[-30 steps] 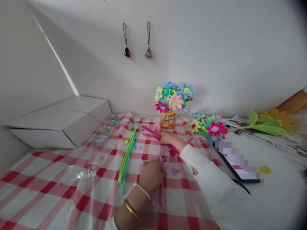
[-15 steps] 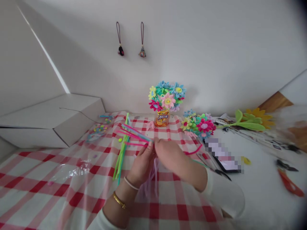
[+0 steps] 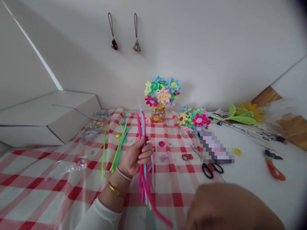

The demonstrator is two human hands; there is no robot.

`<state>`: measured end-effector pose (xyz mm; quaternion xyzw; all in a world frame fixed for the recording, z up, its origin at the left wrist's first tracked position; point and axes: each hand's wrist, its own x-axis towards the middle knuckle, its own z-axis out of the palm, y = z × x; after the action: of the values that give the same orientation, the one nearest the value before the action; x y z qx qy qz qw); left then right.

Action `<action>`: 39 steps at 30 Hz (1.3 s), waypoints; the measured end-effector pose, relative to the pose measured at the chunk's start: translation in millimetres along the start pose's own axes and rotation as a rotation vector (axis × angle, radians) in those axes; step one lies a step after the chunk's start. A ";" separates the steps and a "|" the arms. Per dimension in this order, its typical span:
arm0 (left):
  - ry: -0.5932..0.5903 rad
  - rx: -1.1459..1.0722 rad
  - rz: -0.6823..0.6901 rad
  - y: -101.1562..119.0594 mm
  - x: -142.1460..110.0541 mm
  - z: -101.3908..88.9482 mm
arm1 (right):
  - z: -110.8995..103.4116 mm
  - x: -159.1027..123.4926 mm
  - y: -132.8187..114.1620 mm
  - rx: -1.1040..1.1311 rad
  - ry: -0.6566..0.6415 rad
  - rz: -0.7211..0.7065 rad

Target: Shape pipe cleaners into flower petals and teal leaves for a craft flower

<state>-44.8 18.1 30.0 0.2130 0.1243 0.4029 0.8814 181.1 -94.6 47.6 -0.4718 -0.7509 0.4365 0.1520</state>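
Note:
My left hand is closed round a bundle of pipe cleaners, mostly pink with light blue and a green end. The bundle stands nearly upright over the checked cloth, its ends sticking out above and below the fist. My right hand is large and blurred at the bottom right, apart from the bundle; its fingers do not show clearly. Pale purple pipe cleaners lie partly hidden behind my left hand. Left of it, green pipe cleaners rest on the cloth.
Fuzzy flowers fill an orange-labelled cup at the back, beside a second flower bunch. Black-handled scissors, a red lighter and a phone lie to the right. A white box stands at the left.
My right hand has left the bundle and moved down to the right, close to the camera. My left hand has turned the bundle from slanting to nearly upright. The scissors and lighter are now uncovered.

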 end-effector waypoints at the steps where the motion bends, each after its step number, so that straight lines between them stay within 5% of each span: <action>1: -0.035 0.032 -0.033 -3.3 -1.2 1.9 | -12.5 10.4 0.6 0.026 0.008 0.000; 3: -0.088 0.112 -0.122 -12.7 -2.6 5.2 | -32.6 37.8 3.3 0.227 0.089 0.001; 5: -0.129 0.206 -0.247 -22.8 -3.2 7.2 | -41.8 63.7 8.9 0.475 0.341 -0.027; 10: -0.125 0.340 -0.435 -36.9 -1.8 8.6 | -30.0 88.5 26.7 0.742 0.402 -0.058; 21: 0.131 0.475 -0.326 -42.9 8.6 0.5 | -26.9 94.5 43.5 0.893 0.497 -0.062; 34: 0.162 0.465 -0.252 -42.9 10.9 2.3 | -24.7 94.5 44.3 1.000 0.482 -0.048; 39: 0.134 0.500 -0.275 -44.2 10.2 2.2 | -22.8 93.7 40.4 0.851 0.427 -0.016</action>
<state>-8.3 -0.6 10.4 0.3778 0.3054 0.2498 0.8376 171.3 2.9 11.1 -0.4409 -0.4608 0.5975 0.4860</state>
